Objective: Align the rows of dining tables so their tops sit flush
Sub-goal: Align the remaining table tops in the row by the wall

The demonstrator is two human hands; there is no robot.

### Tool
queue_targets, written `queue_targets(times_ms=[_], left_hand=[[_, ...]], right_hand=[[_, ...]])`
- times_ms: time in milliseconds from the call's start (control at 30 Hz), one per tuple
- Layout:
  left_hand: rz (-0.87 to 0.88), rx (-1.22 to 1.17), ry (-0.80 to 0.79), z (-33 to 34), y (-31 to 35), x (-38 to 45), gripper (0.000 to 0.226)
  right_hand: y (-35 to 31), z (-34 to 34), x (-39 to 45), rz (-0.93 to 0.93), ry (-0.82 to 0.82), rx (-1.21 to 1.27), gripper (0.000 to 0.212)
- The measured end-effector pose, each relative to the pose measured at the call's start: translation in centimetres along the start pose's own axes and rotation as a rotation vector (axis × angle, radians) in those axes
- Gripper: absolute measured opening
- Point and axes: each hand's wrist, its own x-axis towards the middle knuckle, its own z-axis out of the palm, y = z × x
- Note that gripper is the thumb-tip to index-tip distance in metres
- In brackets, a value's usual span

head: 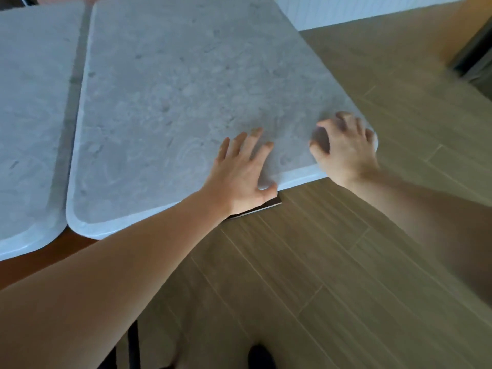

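A floor of long tan wood-look planks [346,262] fills the near and right part of the view, and a white panelled wall base [346,9] runs along the far right. On it stands a pale grey, stone-look rectangular table top with rounded corners [186,89], the larger surface in the middle of the view. The left hand [243,171] lies flat on its near edge, fingers spread and straight over the top, thumb at the rim. The right hand [346,147] sits on the near right corner of that surface, fingers curled over the corner's edge and thumb on the top; motion blur softens its outline. A thin dark slab of the table's base [255,210] shows just under the near edge, below the left hand. To the left, a second grey stone-look table top [29,129] stands just beside the first, a narrow gap between their long edges; its near edge reaches closer to the viewer than the first one's. Reddish-brown flooring [32,265] shows near that left surface. A dark shoe tip [261,358] shows at the bottom edge.
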Motion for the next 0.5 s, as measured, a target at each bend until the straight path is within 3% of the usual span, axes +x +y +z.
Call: queue_targets(times_ms=[267, 400, 500], left_hand=[[0.064, -0.014, -0.103, 2.2, 1.4, 3.5, 0.106], [0.054, 0.020, -0.115, 2.4, 1.3, 3.7, 0.110], [0.045, 0.031, -0.116, 2.5, 1.4, 3.7, 0.109]], right_hand=[[3.4, -1.5, 4.9, 0.439, -0.101, 0.261, 0.046], [3.0, -0.8, 5.8, 0.639, -0.076, 0.230, 0.079], [3.1, -0.6, 5.8, 0.671, -0.093, 0.221, 0.081]])
